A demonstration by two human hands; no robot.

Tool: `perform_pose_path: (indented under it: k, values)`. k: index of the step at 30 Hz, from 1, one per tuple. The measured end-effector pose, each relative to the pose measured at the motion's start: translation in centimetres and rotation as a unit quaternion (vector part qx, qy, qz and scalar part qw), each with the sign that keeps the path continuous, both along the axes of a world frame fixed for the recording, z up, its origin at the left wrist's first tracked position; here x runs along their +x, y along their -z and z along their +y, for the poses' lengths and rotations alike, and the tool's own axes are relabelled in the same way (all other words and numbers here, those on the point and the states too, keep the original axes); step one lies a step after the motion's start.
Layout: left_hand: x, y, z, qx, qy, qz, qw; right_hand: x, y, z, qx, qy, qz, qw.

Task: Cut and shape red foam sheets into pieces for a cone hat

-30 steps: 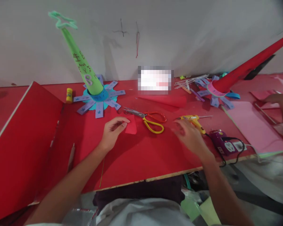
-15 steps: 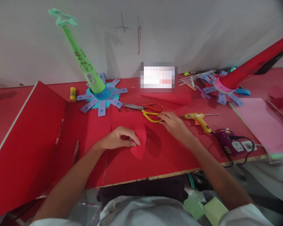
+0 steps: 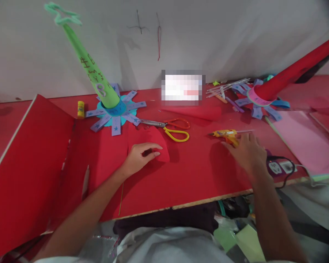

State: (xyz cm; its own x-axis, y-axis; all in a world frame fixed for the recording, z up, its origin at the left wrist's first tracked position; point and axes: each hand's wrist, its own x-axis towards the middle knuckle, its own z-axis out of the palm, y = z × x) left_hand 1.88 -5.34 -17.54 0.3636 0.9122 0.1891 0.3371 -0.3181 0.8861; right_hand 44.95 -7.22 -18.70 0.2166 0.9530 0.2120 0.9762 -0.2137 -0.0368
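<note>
My left hand (image 3: 141,157) pinches the edge of a curved piece of red paper (image 3: 164,148) between thumb and fingers, just above the red tabletop. Reaching to the glue gun, my right hand (image 3: 248,155) has its thumb and fingers apart around the handle. The yellow glue gun (image 3: 223,134) lies on its side with a clear glue stick out of its back. Between the hands and farther back, scissors (image 3: 178,133) with one red and one yellow handle lie with their blades parted.
A green paper cone (image 3: 90,69) with a blue base stands back left, beside a small yellow bottle (image 3: 80,109). At right are a red cone (image 3: 293,78), pink paper (image 3: 304,138) and a power adapter (image 3: 275,168) with cords. A red board (image 3: 24,160) stands tilted at left.
My right hand has left the scissors' yellow handle and moved right to the glue gun. My left hand has shifted slightly away from me with the red paper, whose angle has changed.
</note>
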Motion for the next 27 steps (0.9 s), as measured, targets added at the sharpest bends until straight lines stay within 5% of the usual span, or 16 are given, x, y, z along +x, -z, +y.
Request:
perform_pose_path:
  k: [8, 14, 27]
  values:
    - [-0.5, 1.7, -0.4, 0.092, 0.091, 0.110, 0.985, 0.3, 2.2, -0.3, -0.007, 0.022, 0.038, 0.999]
    - [-0.6, 2.4, 0.1, 0.232, 0.083, 0.191, 0.950, 0.3, 2.1, -0.7, 0.012, 0.076, 0.153, 0.985]
    - [-0.5, 2.9, 0.6, 0.218, 0.078, 0.273, 0.934, -11.3, 0.4, -4.1, 0.049, -0.176, 0.139, 0.973]
